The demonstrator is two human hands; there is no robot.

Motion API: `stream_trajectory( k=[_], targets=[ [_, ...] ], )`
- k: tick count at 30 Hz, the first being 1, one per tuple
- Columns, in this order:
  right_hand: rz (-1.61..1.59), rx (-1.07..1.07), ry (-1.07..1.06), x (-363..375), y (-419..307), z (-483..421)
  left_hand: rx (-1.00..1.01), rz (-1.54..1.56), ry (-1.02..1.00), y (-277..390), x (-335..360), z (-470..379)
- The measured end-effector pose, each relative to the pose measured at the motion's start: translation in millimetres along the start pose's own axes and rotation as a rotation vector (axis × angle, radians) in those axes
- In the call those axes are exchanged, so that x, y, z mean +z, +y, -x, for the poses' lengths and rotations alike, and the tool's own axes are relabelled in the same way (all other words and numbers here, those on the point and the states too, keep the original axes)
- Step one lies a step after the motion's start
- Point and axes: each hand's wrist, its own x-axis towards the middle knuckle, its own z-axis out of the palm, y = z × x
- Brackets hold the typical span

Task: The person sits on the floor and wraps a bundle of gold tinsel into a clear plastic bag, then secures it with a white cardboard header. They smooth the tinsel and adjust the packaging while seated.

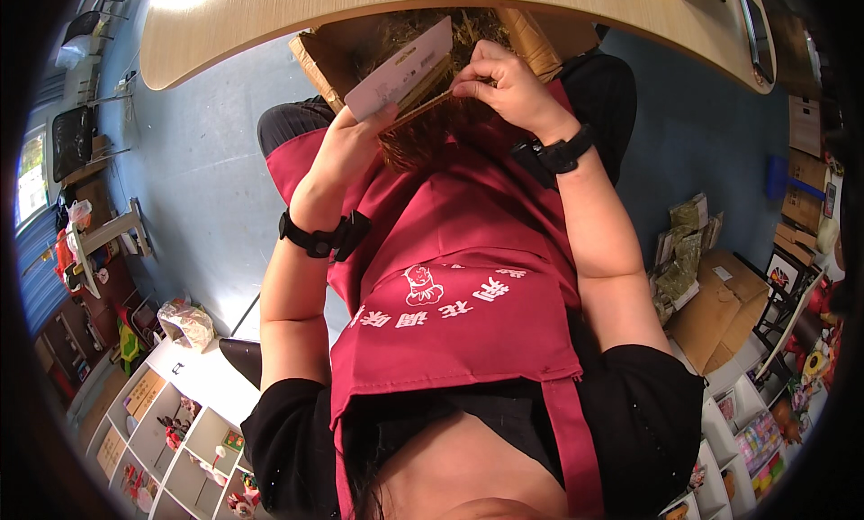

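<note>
My left hand grips the lower corner of a white header card, which has a hang slot and small print. Below the card hangs a bundle of shiny golden-brown tinsel, possibly in a clear bag. The fingertips of my right hand pinch the end of a thin golden strip or bag edge beside the card. Just beyond both hands, between my knees, a cardboard box stands open with more golden strands inside. The tabletop partly covers the box.
A light wood table curves across in front, with a phone-like dark device at its right end. A dark red apron covers my lap. Plastic-wrapped packs and a cardboard carton are at right; white cubby shelves stand behind left.
</note>
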Motion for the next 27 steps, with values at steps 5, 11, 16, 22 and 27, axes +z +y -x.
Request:
stream_trajectory(
  k=[5,11,16,22,27],
  targets=[
    [0.016,-0.023,0.009,3.4,-0.6,-0.6,0.063,-0.001,-0.073,2.0,5.4,3.1],
    [-0.028,0.003,0.041,13.3,-0.9,-2.4,0.068,0.034,-0.15,6.9,3.6,8.1],
    [0.011,-0.013,0.089,16.6,6.0,-2.8,0.034,0.035,-0.132,7.9,3.0,9.3],
    [0.147,0.143,0.068,5.1,17.6,-2.2,0.027,0.028,-0.174,10.3,-3.9,13.0],
    [0.115,0.13,0.148,-6.1,23.9,-1.7,0.026,0.02,-0.189,11.0,-8.9,13.8]
  ],
)
